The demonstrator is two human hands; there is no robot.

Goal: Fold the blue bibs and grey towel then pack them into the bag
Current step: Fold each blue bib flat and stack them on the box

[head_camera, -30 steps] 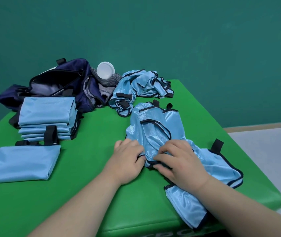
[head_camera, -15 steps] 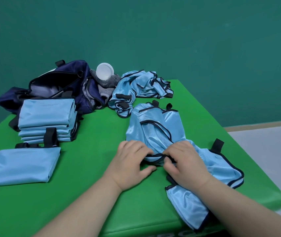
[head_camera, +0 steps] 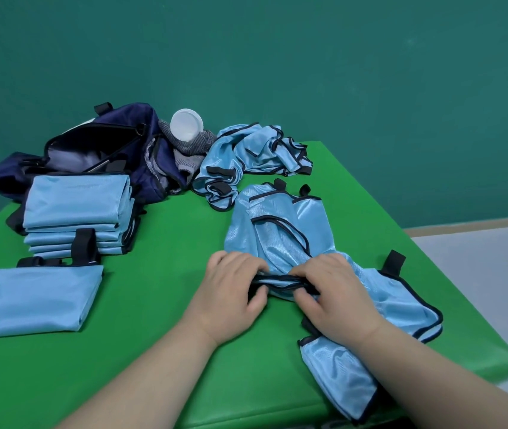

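The person is working on one loose blue bib (head_camera: 280, 230) in the middle of the green worktop (head_camera: 169, 236). The left hand (head_camera: 231, 295) and the right hand (head_camera: 339, 301) sit side by side, very close. The fingers (head_camera: 314, 269) of both hands are curled. They pinch the same dark edge band of the bib, which runs between them from 9 o'clock to 3 o'clock.

The bib is long. From the hands it goes away to 12 o'clock, where two little black tabs stick up. It also comes back to 5 o'clock under the right wrist, where one end hangs over the near edge. So its long way runs from 12 to 5, and the hands hold it near the middle. The right hand lies on the cloth and the left hand is at its left side.

The bib looks bunched up, so I think it needs pulling flat before it can be folded.

A stack of folded bibs (head_camera: 76, 205) sits at 10 o'clock, with one more folded bib (head_camera: 33, 298) at 9. The open dark blue bag (head_camera: 107, 150) is behind the stack at 11. The grey towel (head_camera: 191, 150) and a heap of crumpled bibs (head_camera: 256, 153) wait at 12.
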